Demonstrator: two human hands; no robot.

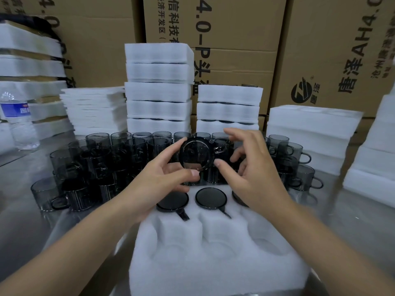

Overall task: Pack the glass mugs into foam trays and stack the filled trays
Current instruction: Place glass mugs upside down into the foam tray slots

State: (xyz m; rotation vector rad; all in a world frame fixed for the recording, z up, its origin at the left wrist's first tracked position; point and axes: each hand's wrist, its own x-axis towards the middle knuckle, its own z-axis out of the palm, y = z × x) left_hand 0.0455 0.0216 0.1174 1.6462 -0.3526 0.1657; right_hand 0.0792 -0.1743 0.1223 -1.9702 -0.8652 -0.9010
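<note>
The left grip [162, 178] held a mug [196, 154] over the tray [213, 272]; the right grip [256, 174] lay open beside it. The next move probably called for seating it in a near pocket [222, 244].

- My right hand [252, 174] covers most of the third mug [238, 198] in the far row of the foam tray [213, 259]; only a dark sliver shows.
- My left hand [168, 178] hides the far rim of the first mug [173, 201] in that row.
- The tray's near edge is cut off at the bottom.
- The held mug [196, 154] blocks some of the loose mugs [96, 159] behind it.
- The water bottle [16, 116] label is too blurred to read.
- The print on the cardboard boxes [235, 28] is cut off at the top.
</note>
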